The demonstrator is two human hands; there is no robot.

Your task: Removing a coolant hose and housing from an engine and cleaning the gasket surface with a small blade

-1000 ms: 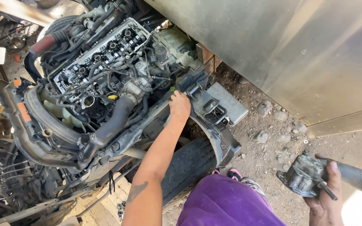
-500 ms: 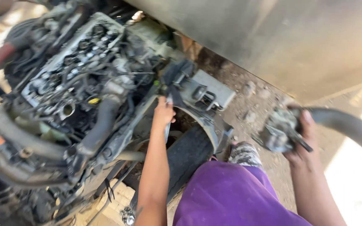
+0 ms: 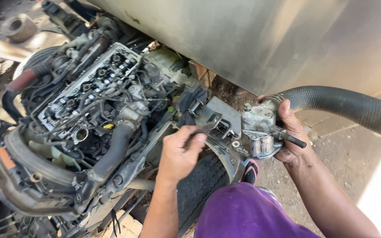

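Note:
My right hand [image 3: 293,137] grips a grey cast-metal housing [image 3: 257,130] with a thick black ribbed hose [image 3: 353,109] attached, held up beside the engine bay's edge. My left hand [image 3: 179,155] is closed around a small dark metal tool [image 3: 207,126], whose tip points toward the housing. Both hands hover over a black tyre [image 3: 201,187] and the dark bracket [image 3: 219,117] at the front of an exposed engine [image 3: 95,94]. My purple-clad leg [image 3: 248,213] is at the bottom.
A large dull metal panel [image 3: 261,39] fills the upper right. Black hoses and pipes [image 3: 111,152] wrap the engine at the left. Dirt ground with stones [image 3: 331,172] lies to the right. A round metal part [image 3: 18,26] sits at the top left.
My right hand brought the housing and hose from the lower right up to the engine's edge. My left hand pulled back from the bracket and now holds the dark tool.

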